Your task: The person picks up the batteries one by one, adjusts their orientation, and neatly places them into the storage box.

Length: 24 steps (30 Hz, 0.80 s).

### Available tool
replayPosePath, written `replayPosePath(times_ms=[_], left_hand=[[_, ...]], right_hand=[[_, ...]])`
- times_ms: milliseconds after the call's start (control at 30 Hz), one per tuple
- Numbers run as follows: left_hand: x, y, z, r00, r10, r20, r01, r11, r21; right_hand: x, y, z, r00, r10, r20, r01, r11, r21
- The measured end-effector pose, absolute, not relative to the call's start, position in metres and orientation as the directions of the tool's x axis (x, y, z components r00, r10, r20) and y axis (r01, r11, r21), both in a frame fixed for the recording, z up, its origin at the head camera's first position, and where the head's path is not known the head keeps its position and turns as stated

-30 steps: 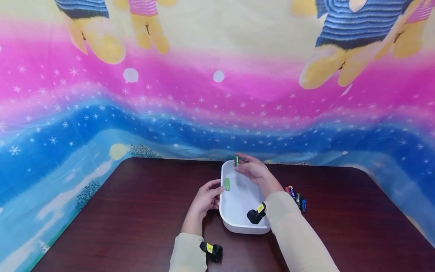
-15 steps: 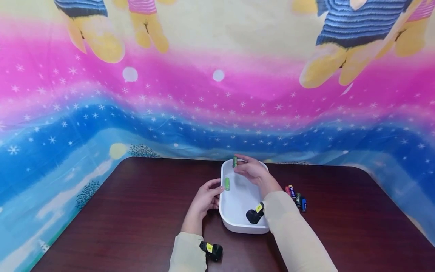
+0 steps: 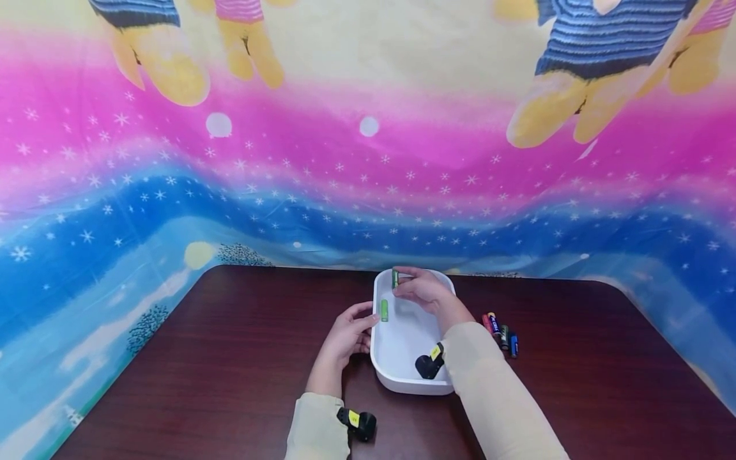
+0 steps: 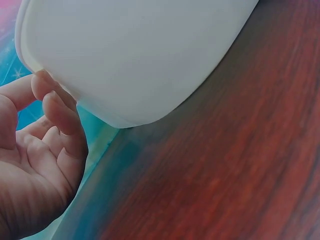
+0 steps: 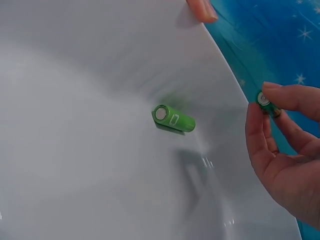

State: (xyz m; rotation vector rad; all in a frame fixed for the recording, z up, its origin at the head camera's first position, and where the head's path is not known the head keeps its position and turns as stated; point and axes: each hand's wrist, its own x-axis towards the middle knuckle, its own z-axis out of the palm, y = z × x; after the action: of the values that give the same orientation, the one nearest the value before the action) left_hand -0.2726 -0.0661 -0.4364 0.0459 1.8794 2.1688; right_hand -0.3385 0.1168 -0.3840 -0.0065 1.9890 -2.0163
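Observation:
A white tray (image 3: 405,345) with raised walls sits on the table, its long side running away from me. My left hand (image 3: 347,332) grips its left wall, thumb over the rim and fingers outside, as the left wrist view (image 4: 45,150) confirms for the fingers. Inside, a light green battery (image 3: 384,310) lies near the left wall; the right wrist view shows its flat end (image 5: 160,114). Over the tray's far left corner, my right hand (image 3: 422,291) pinches a darker green battery (image 5: 265,101) between thumb and fingers.
To the right of the tray, several batteries lie side by side on the dark wood table (image 3: 241,358), among them a purple one (image 3: 494,323) and a blue one (image 3: 514,345). A printed cloth (image 3: 368,191) hangs behind the table's far edge.
My right hand has moved slightly left and down with the darker green battery. The left hand, the tray and the light green battery stay where they were.

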Motion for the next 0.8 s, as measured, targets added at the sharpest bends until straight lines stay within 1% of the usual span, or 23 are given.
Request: replayPosePath(times_ms=[167,267,533,800], left_hand=[[-0.2719,-0.0668,-0.4359,-0.963,0.228,-0.145,-0.176,-0.123,0.977],[-0.2720,-0.0669,-0.4358,-0.962,0.232,-0.141,-0.174,-0.127,0.977],[-0.2715,-0.0662,-0.4346,-0.964,0.224,-0.142,-0.172,-0.124,0.977],[-0.2723,-0.0667,-0.4343,-0.964,0.216,-0.156,-0.186,-0.124,0.975]], right_hand=[[-0.3409,0.1152,-0.3884,-0.951,-0.184,-0.250,0.227,0.137,-0.964],[-0.3423,0.1144,-0.3912,-0.950,-0.181,-0.254,0.214,0.215,-0.953],[-0.3426,0.1132,-0.3916,-0.952,-0.154,-0.265,0.217,0.271,-0.938],[-0.3419,0.1125,-0.3944,-0.943,-0.158,-0.293,0.211,0.397,-0.893]])
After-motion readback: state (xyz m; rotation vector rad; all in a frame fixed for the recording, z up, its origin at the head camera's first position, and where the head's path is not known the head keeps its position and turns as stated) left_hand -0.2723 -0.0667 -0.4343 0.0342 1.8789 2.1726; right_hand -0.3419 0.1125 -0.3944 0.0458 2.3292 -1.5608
